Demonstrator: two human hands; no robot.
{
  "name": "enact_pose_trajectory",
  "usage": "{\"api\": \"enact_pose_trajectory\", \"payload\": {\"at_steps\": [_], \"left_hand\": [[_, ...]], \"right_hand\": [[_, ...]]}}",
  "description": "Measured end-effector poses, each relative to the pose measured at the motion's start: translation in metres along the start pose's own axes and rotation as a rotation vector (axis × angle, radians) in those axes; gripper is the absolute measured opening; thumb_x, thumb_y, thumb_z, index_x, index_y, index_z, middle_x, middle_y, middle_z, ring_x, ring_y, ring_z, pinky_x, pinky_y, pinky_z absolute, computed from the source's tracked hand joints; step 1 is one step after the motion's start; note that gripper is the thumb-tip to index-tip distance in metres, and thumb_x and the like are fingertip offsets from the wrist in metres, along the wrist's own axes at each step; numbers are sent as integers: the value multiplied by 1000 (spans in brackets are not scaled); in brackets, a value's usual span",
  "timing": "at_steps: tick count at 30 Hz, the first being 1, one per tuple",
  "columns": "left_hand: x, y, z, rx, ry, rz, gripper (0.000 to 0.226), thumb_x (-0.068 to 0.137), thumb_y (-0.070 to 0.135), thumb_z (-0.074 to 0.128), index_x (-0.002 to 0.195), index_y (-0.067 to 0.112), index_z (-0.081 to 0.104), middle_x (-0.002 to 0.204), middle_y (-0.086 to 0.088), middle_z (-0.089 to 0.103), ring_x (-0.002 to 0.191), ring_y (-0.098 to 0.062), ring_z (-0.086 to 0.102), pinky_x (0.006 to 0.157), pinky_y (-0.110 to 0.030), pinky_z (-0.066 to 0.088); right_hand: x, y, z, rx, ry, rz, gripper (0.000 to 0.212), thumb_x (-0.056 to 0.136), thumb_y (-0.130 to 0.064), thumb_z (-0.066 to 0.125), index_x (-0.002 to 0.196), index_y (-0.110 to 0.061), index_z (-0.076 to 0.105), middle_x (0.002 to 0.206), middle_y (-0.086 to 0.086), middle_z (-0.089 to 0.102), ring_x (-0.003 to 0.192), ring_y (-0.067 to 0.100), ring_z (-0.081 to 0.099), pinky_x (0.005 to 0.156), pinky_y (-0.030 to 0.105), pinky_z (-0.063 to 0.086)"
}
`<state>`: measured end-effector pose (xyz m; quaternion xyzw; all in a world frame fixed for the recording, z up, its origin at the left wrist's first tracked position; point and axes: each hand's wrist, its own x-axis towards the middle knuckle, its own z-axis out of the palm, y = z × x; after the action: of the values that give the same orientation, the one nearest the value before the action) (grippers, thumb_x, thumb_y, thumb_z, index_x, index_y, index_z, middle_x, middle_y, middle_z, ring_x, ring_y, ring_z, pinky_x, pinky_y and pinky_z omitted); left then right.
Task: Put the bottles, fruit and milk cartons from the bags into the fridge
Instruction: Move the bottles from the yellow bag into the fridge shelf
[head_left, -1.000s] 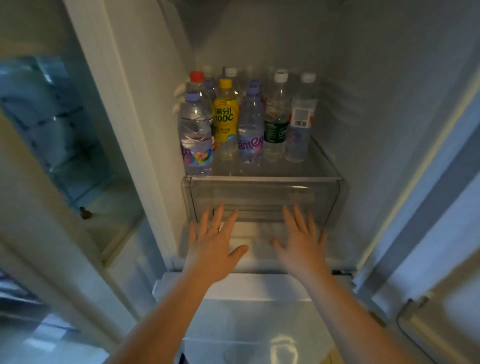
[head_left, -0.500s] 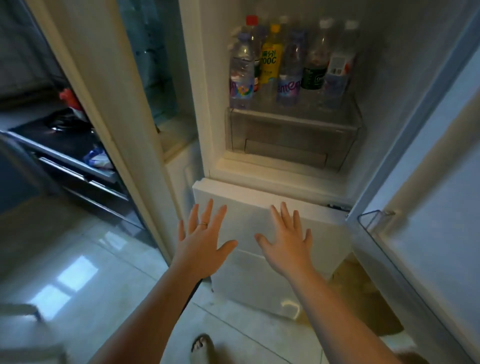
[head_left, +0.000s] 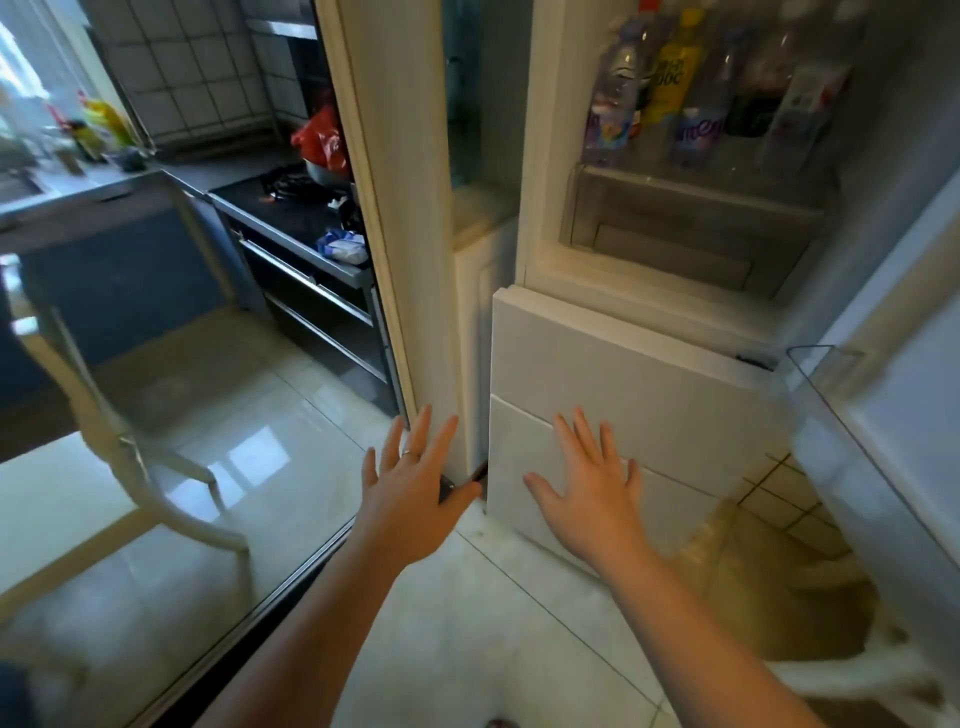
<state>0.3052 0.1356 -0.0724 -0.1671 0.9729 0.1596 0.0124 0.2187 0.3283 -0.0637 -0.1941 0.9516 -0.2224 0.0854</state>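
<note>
The open fridge (head_left: 540, 218) fills the upper right of the head view. Several bottles (head_left: 670, 78), clear ones and a yellow one, stand on its shelf above a shut clear drawer (head_left: 685, 228). My left hand (head_left: 413, 493) is held out flat with fingers spread, empty, in front of the door frame's foot. My right hand (head_left: 592, 493) is also flat and spread, empty, in front of the white lower freezer doors (head_left: 675, 395). No bags, fruit or milk cartons show clearly.
The open fridge door with its clear shelf (head_left: 831, 415) hangs at the right. A white door frame (head_left: 384, 208) stands left of the fridge. Beyond it are a dark stove counter (head_left: 291, 218), a red bag (head_left: 319, 137) and a pale chair (head_left: 130, 441).
Both hands have drawn back and down from the fridge drawer to the lower doors, staying flat and empty. The view has pulled back and swung left, showing the kitchen and floor.
</note>
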Motion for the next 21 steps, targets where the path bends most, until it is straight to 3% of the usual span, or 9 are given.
{"api": "enact_pose_trajectory", "payload": {"at_steps": [13,21], "left_hand": [[-181,-8,68,-5,-151,-2,79,94,71,33,155,44,-9,165,10,-19,152,-22,-19,121,-53,-5],[-263,31,127,-61,-285,145,78,93,71,33,156,43,-4,166,11,-16,153,-22,-16,121,-53,0]], "right_hand": [[-205,14,53,-20,-92,111,74,98,-58,40,157,-37,0,166,-12,-12,152,21,-15,121,56,-4],[-315,70,67,-28,-120,283,75,97,-58,42,157,-39,0,165,-13,-13,152,19,-16,121,56,-4]]}}
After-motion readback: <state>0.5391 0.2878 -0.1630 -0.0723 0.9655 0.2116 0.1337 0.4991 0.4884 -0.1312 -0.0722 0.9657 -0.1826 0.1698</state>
